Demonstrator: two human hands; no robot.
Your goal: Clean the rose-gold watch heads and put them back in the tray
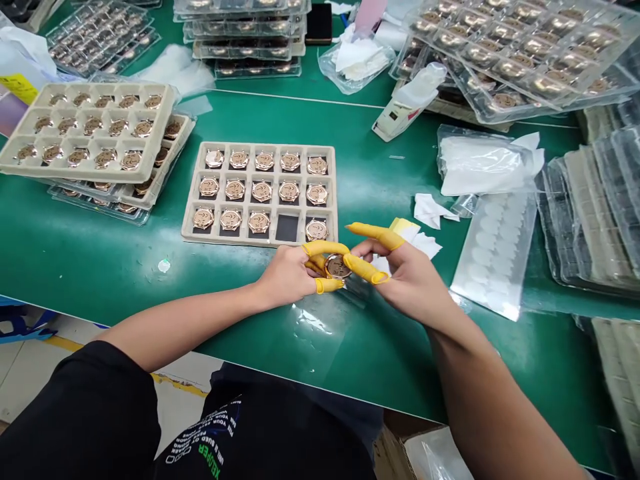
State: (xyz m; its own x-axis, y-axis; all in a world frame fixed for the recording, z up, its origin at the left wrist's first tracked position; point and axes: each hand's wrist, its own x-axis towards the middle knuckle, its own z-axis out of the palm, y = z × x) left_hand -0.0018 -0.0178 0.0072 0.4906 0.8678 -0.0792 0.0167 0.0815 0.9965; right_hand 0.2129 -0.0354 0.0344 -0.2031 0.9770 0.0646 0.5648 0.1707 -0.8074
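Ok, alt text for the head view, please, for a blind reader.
A left hand holds a round, rose-gold metal watch case over a green table, the right hand close against it, both wearing yellow finger cots. Beyond lies a beige moulded tray holding fourteen similar cases; other loaded trays are stacked around.
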